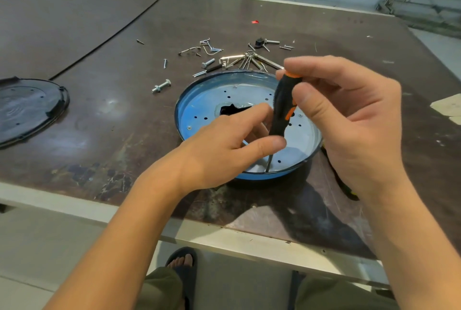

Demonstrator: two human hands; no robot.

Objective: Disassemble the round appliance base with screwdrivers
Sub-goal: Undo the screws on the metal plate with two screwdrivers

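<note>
The blue round base (185,120) sits on the table (124,135) by its near edge. The right hand (356,130) clamps its fingers on the screwdriver (280,107) at the handle top, and the left hand (219,152) pinches it lower (tip inside the near rim). Loose screws (224,58) lie beyond.

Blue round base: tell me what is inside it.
Inside: a perforated metal plate with a dark central opening, a few screws, and the screwdriver tip near the base's front rim. The left hand and right hand cover part of the plate.

Worn table (112,135) with round base (199,100), black cover (27,107), scattered screws (208,63)
</note>
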